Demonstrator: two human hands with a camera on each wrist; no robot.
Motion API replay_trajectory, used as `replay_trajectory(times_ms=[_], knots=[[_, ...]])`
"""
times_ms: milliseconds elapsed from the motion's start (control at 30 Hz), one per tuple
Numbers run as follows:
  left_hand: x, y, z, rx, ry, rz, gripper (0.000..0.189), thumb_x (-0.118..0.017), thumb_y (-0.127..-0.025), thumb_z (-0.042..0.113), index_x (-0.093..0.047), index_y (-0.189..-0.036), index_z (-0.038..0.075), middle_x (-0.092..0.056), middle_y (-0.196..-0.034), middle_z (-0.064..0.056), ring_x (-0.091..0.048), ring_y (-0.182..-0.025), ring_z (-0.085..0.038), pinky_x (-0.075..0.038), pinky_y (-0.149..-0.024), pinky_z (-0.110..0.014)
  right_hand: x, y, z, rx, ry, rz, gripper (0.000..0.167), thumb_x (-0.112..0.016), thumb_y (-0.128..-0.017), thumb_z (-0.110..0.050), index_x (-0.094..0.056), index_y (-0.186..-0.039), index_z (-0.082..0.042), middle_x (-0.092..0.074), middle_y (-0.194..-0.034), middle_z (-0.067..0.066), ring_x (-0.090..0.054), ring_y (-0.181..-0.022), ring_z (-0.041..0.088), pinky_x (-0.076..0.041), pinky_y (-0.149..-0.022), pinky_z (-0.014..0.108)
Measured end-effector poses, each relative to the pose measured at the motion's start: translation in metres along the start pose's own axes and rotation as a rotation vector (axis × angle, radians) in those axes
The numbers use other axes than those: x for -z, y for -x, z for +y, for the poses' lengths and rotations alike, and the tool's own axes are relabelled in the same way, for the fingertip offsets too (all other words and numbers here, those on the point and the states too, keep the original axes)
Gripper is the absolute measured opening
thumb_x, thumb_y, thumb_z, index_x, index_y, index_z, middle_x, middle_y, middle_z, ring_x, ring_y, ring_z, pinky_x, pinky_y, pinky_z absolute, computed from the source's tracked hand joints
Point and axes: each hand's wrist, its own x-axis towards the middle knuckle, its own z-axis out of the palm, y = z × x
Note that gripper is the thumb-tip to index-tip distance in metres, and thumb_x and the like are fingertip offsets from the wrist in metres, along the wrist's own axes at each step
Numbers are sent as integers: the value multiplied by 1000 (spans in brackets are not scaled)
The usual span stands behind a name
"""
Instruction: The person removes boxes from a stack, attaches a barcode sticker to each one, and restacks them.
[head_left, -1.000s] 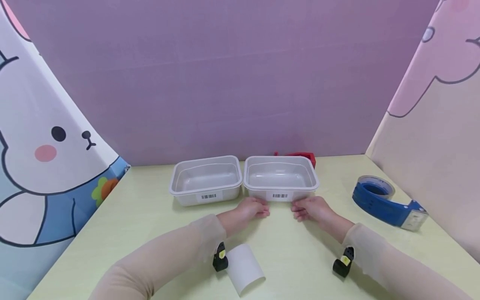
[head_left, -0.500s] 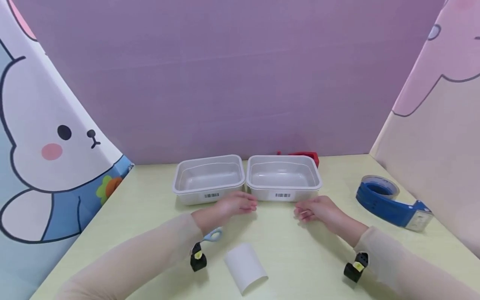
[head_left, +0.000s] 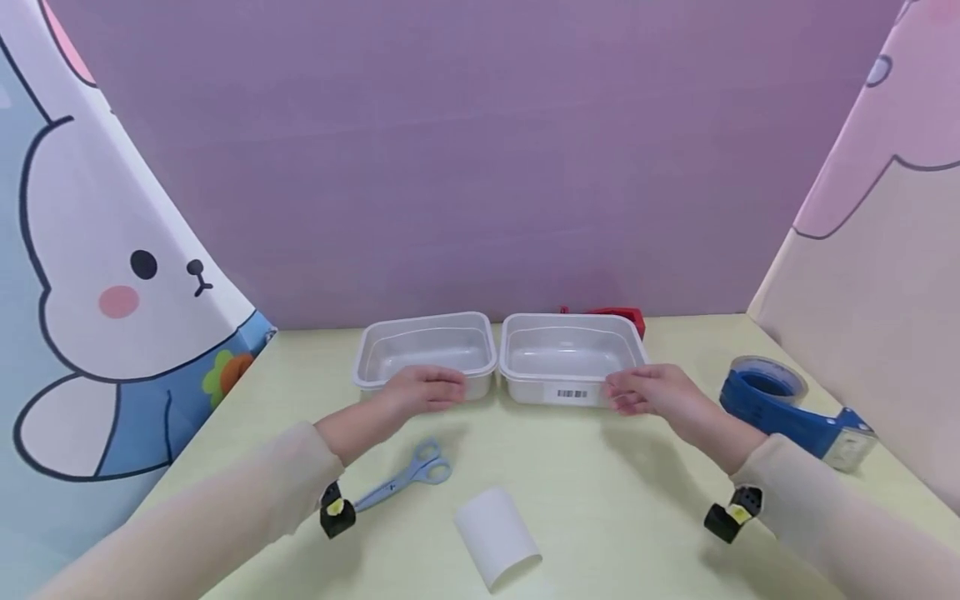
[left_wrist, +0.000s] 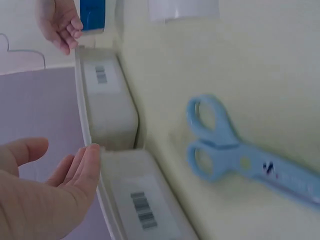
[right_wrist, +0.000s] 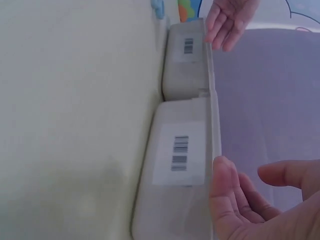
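Two white plastic boxes with barcode labels stand side by side at the back of the table. Over the front rim of the left box (head_left: pixel 423 346) is my left hand (head_left: pixel 422 392), fingers loosely extended and covering its label in the head view. My right hand (head_left: pixel 651 390) is at the front right corner of the right box (head_left: pixel 566 346). In the right wrist view its fingertips (right_wrist: pixel 223 172) are right at the rim, with the thumb apart. The left wrist view puts the left fingertips (left_wrist: pixel 92 155) close by the rims where the boxes meet. Neither hand grips anything.
Blue scissors (head_left: pixel 407 477) lie in front of the left box. A curled white sheet (head_left: pixel 495 533) lies near the front. At right is a blue tape dispenser (head_left: pixel 776 417) with a tape roll, partly behind the right forearm. A red object (head_left: pixel 630 315) shows behind the right box.
My left hand has moved left from the right box's front to the left box, uncovering the scissors. The right hand has risen from the table to the right box's rim.
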Motion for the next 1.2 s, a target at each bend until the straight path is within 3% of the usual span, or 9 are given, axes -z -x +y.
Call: replay_trajectory(times_ms=[167, 267, 367, 467, 567, 700, 867, 1067, 1200], knots=[[31, 3, -3, -70, -125, 37, 45, -59, -95, 12, -50, -136, -6, -57, -135, -22, -59, -120, -26, -45, -109, -43, 18, -5, -5, 47, 7, 41, 49, -53, -100, -31, -51, -136, 3, -69, -118, 8, -68, -98, 10, -56, -90, 21], [49, 4, -7, -94, -233, 96, 47, -59, -96, 18, -49, -139, 0, -53, -140, -19, -51, -129, -32, -40, -113, -46, 27, -10, -5, 86, 3, 71, 49, -53, -100, -28, -48, -138, 4, -70, -115, 2, -67, -95, 3, -55, -88, 18], [67, 8, -10, -86, -256, 168, 51, -58, -97, 19, -44, -143, 3, -48, -145, -18, -45, -135, -33, -35, -116, -46, 34, -17, -6, 110, 4, 109, 52, -56, -99, -26, -45, -139, 6, -70, -113, -2, -67, -94, 1, -54, -93, 22], [83, 12, -11, -63, -236, 228, 55, -55, -98, 18, -36, -148, 2, -39, -151, -19, -37, -140, -35, -30, -119, -47, 37, -23, -7, 107, 27, 148, 58, -59, -97, -29, -43, -141, 5, -64, -126, 10, -66, -107, 16, -45, -108, 41], [98, 13, -12, -23, -226, 286, 61, -53, -99, 20, -26, -152, 4, -29, -157, -18, -27, -145, -34, -25, -121, -49, 41, -27, -7, 87, 69, 180, 64, -59, -96, -37, -41, -144, 0, -46, -146, 21, -53, -126, 34, -28, -114, 63], [117, 8, -21, 15, -216, 336, 70, -53, -100, 25, -14, -155, 5, -19, -161, -17, -17, -148, -34, -22, -121, -50, 45, -32, -4, 60, 98, 226, 68, -57, -96, -43, -37, -148, -5, -36, -152, 21, -40, -135, 43, -24, -112, 69], [131, 0, -40, 74, -175, 296, 77, -52, -100, 25, -2, -155, 3, -11, -161, -20, -13, -148, -37, -18, -122, -54, 49, -40, 4, 20, 87, 252, 66, -56, -97, -36, -31, -150, -4, -38, -150, 24, -37, -137, 42, -29, -115, 60], [136, -11, -59, 58, -84, 250, 76, -51, -101, 20, -1, -154, -2, -15, -159, -26, -18, -147, -38, -23, -122, -47, 51, -47, 12, -78, 120, 177, 76, -54, -98, -40, -19, -153, -2, -29, -154, 27, -39, -135, 45, -30, -114, 61], [138, -14, -67, 52, 2, 231, 73, -48, -101, 16, 0, -153, -3, -15, -158, -27, -22, -146, -38, -27, -120, -44, 51, -51, 17, -109, 134, 143, 77, -53, -97, -43, -22, -151, 4, -29, -152, 30, -44, -132, 43, -34, -113, 59]])
